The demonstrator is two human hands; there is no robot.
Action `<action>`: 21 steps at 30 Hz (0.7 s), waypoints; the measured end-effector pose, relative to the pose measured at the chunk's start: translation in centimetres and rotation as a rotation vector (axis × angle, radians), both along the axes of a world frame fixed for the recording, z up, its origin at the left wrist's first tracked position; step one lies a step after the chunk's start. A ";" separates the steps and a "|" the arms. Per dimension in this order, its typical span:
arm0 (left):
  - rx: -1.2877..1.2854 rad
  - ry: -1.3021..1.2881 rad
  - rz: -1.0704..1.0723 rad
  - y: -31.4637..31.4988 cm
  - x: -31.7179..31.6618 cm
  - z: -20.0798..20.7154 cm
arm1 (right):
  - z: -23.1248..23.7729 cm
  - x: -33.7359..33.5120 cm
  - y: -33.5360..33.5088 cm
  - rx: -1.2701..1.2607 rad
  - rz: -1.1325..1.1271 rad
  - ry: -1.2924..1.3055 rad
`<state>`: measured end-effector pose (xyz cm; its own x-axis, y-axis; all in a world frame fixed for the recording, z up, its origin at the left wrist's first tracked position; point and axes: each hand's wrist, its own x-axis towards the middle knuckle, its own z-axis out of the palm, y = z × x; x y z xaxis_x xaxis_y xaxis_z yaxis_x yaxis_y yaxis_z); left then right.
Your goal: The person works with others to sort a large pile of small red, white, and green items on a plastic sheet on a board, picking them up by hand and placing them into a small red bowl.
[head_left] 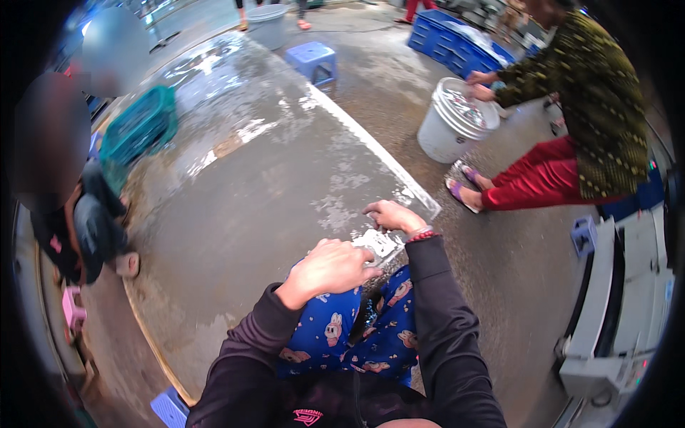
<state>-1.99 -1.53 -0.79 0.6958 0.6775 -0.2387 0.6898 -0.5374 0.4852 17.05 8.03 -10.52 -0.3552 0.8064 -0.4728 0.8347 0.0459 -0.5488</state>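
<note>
Fingers [374, 207] loosely bent on my left hand [330, 268] and red-braceleted right hand [394, 216], both at the near right corner of the wet grey tabletop [257, 189]; can't tell if I'm gripping anything. Round white plastic bucket [444, 134] right of that tabletop, green plastic basket [141, 123] at its left edge.

- Teal-green, open-mesh plastic basket [146, 121] at the left edge of the table [235, 178]
- Pale grey round bucket [267, 30] by the table's far right corner
- Blue-violet square plastic stool [312, 60] just beside the right edge, near that corner
- Blue rectangular plastic crate [437, 36] on the floor [385, 107], well apart from the right edge
- White round plastic bucket [442, 132], filled with small silvery pieces, right of the table
- Person in a dark patterned top and red trousers [592, 93], reaching into it
- Person in blue jeans [98, 221] by the left edge
</note>
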 end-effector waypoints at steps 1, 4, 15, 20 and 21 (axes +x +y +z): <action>-0.029 0.000 -0.005 0.1 0.2 0.3 | -0.4 0.2 0.2 -0.002 0.005 0.009; -0.029 -0.108 -0.142 0.6 0.3 -0.2 | -0.6 1.7 0.3 -0.035 -0.024 0.021; -0.084 -0.206 -0.331 0.5 -1.1 -1.7 | -1.3 3.9 -0.2 -0.147 -0.110 0.063; -0.098 -0.153 -0.318 0.1 -0.2 -1.8 | -2.0 4.0 -0.3 -0.126 -0.115 0.061; -0.095 -0.149 -0.317 0.1 0.1 -1.8 | -1.9 3.9 -0.4 -0.105 -0.099 0.053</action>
